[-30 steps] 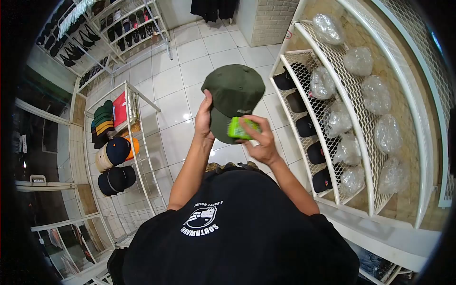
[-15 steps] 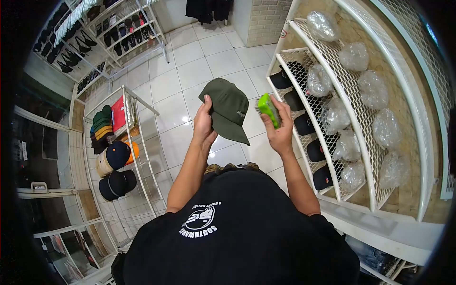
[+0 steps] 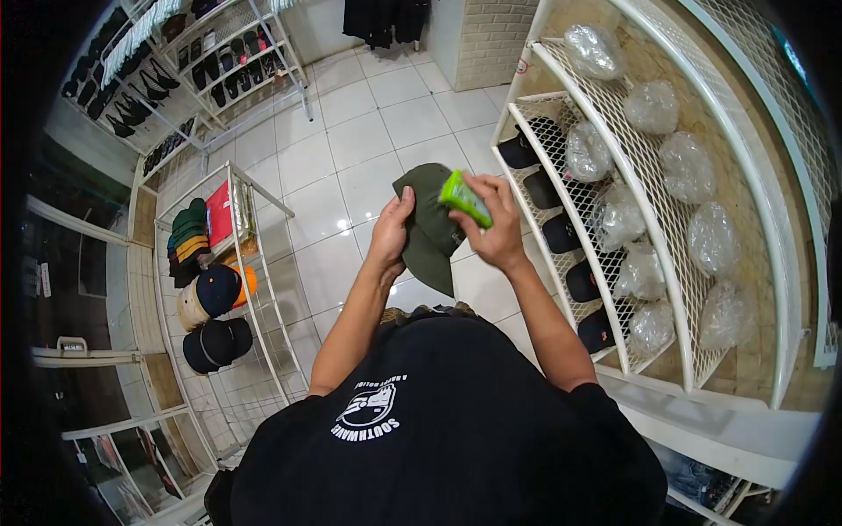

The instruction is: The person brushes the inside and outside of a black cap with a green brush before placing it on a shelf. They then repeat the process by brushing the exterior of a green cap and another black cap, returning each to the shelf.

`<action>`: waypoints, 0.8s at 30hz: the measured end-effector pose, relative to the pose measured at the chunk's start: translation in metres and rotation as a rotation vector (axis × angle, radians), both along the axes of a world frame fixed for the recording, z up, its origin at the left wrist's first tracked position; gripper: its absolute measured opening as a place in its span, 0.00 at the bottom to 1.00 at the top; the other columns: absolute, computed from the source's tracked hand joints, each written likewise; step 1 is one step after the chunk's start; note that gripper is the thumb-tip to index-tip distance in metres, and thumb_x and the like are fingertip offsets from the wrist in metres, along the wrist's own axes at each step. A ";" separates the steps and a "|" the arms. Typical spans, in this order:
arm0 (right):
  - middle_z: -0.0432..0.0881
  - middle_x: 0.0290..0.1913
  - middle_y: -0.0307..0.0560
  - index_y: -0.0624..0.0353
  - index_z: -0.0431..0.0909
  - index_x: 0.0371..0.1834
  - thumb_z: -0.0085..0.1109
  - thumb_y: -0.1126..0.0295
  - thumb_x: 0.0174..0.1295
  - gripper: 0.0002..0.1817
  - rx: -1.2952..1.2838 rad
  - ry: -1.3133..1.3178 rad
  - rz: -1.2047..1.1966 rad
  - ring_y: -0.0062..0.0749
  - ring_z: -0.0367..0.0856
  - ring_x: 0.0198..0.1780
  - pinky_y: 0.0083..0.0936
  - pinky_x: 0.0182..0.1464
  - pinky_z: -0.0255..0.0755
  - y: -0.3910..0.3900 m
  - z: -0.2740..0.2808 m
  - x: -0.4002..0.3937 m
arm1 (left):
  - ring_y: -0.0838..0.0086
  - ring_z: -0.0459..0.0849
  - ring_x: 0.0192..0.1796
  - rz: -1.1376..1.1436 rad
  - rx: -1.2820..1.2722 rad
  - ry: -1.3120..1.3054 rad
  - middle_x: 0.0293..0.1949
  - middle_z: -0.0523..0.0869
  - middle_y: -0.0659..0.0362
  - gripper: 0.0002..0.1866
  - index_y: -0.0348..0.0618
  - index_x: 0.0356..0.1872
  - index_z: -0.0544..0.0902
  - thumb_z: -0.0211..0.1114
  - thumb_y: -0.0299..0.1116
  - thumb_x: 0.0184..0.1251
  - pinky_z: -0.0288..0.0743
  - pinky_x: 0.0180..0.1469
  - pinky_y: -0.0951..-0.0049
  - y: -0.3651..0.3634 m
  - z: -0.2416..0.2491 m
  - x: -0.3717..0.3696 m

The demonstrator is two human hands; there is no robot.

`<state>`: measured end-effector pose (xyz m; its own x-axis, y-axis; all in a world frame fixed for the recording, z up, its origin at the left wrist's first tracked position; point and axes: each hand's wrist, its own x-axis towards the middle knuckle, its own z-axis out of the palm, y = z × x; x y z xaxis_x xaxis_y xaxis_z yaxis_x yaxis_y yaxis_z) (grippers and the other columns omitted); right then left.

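Note:
An olive-green baseball cap (image 3: 430, 237) is held in front of my body, its brim pointing down toward me. My left hand (image 3: 393, 230) grips the cap at its left side, thumb on the outside and the other fingers hidden behind it. In my right hand (image 3: 495, 223) is a bright green brush (image 3: 465, 200), fingers closed around its body. The brush lies over the right side of the cap's crown, and its bristle side faces the fabric. Whether the bristles touch the cloth cannot be made out.
On my right, a white mesh rack (image 3: 614, 337) carries dark caps (image 3: 561, 232) and clear plastic-wrapped bundles (image 3: 712, 237). A white stand (image 3: 276, 351) at left holds more caps (image 3: 217, 342) and a red packet (image 3: 219, 210). Shelves of sandals (image 3: 232, 66) stand at the back, beyond white floor tiles (image 3: 351, 145).
My right hand has brought the brush leftward, from beside the cap to over its crown. The cap has moved slightly right and down and turned, its brim now pointing more toward me.

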<state>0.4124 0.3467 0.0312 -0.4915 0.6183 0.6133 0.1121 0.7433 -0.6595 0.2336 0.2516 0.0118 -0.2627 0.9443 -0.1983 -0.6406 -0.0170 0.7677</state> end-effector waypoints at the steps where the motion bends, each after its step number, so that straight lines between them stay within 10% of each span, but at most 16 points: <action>1: 0.79 0.55 0.55 0.60 0.78 0.70 0.73 0.70 0.64 0.30 -0.028 0.014 -0.036 0.47 0.80 0.59 0.36 0.63 0.73 0.013 -0.007 -0.004 | 0.67 0.89 0.54 -0.009 0.002 -0.001 0.57 0.87 0.52 0.25 0.38 0.64 0.77 0.52 0.49 0.86 0.85 0.56 0.65 -0.001 0.000 -0.001; 8: 0.80 0.60 0.55 0.63 0.79 0.68 0.70 0.59 0.71 0.28 -0.271 0.186 0.071 0.44 0.79 0.63 0.32 0.66 0.70 0.007 0.021 0.012 | 0.67 0.89 0.55 -0.103 -0.001 -0.045 0.58 0.87 0.52 0.27 0.35 0.67 0.76 0.54 0.50 0.85 0.84 0.59 0.66 -0.004 0.001 -0.002; 18: 0.82 0.56 0.52 0.62 0.77 0.72 0.68 0.70 0.70 0.27 -0.206 0.106 -0.095 0.39 0.80 0.62 0.31 0.67 0.69 0.002 0.012 0.059 | 0.67 0.87 0.59 -0.310 0.096 -0.169 0.62 0.85 0.52 0.25 0.34 0.70 0.74 0.52 0.45 0.87 0.82 0.62 0.67 0.032 -0.013 0.019; 24: 0.83 0.49 0.55 0.56 0.85 0.65 0.72 0.62 0.65 0.25 -0.126 0.008 -0.694 0.48 0.83 0.51 0.37 0.57 0.76 0.024 0.007 0.149 | 0.67 0.87 0.59 -0.522 0.150 -0.069 0.61 0.85 0.51 0.27 0.33 0.69 0.75 0.54 0.47 0.86 0.82 0.61 0.67 0.067 0.019 0.079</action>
<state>0.5610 0.3702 0.0384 0.0463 0.8539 0.5184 0.5269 0.4200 -0.7389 0.3125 0.3183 0.0308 0.2574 0.9649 -0.0514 -0.6420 0.2105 0.7373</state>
